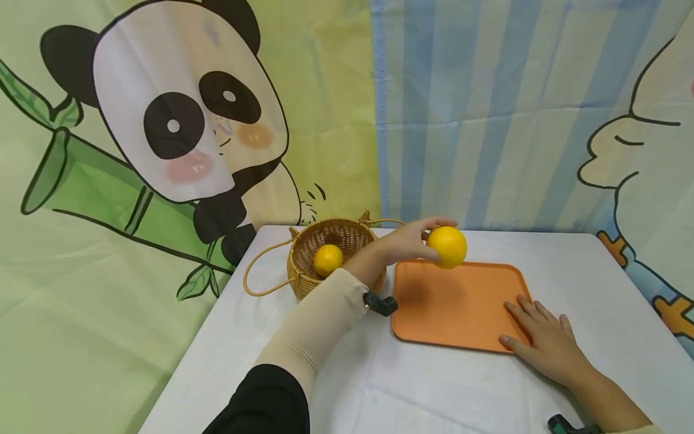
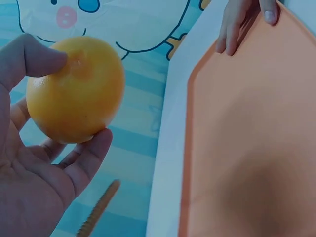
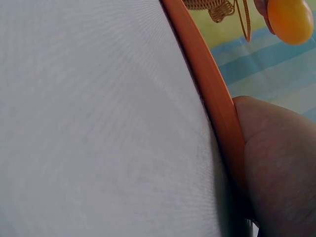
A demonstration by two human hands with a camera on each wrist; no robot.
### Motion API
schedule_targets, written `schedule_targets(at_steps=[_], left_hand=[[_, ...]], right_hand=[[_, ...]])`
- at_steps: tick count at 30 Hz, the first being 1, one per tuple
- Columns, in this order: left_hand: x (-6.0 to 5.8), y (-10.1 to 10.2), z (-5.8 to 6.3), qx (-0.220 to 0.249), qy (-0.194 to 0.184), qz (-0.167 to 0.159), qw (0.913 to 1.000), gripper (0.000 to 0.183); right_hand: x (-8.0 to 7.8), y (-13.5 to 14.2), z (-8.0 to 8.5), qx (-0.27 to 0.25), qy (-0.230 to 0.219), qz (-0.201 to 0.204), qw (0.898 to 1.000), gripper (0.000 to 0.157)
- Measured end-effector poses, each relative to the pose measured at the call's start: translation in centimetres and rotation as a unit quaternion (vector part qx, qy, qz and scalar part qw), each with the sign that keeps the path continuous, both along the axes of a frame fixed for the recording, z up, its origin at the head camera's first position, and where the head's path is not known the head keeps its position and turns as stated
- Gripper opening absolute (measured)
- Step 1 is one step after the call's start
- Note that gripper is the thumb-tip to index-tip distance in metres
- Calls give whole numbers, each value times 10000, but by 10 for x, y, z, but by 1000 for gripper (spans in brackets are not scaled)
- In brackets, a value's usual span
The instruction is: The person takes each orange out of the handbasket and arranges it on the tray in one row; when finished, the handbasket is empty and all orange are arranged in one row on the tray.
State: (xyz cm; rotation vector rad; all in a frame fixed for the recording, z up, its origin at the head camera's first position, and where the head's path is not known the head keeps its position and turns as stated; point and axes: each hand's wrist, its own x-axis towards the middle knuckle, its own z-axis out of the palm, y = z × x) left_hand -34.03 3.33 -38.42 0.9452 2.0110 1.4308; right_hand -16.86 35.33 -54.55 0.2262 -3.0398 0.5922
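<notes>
My left hand grips a yellow-orange fruit, which looks like an orange, above the far edge of an orange tray. In the left wrist view the thumb and fingers curl round the orange. My right hand rests on the tray's near right corner, fingers spread over the rim. The right wrist view shows its thumb against the tray's side. A second orange lies inside a woven basket left of the tray, partly hidden by my left forearm.
The basket's looped handle sticks out to the left over the white table, and another reaches right behind my left wrist. A panda-printed cloth and a striped curtain hang right behind the table's far edge.
</notes>
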Motion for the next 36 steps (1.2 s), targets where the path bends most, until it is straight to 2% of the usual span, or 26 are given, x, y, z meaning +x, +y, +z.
schedule_targets(at_steps=[9,19,24,28,32,36], left_hand=[[8,14,-19,-161,163,365,9991,77],[13,27,-40,-121,-79,485,9987,76],[16,33,-50,-143,-44,564,9983,75],[17,39,-60,-180,-36,506,9986,72],[16,42,-72,-170,107,466,9987,73],[13,45,-84,-258,426,542,9973,76]], right_hand=[[-1,-1,0,23,-40,-48,10000,93],[-2,-1,1,69,-116,-102,9999,94],[-2,-2,2,75,-181,-152,9997,95],[-2,-1,3,65,-195,-155,9997,96],[-1,-2,2,63,-169,-139,9997,95],[-2,-2,0,86,-150,-134,9998,94]])
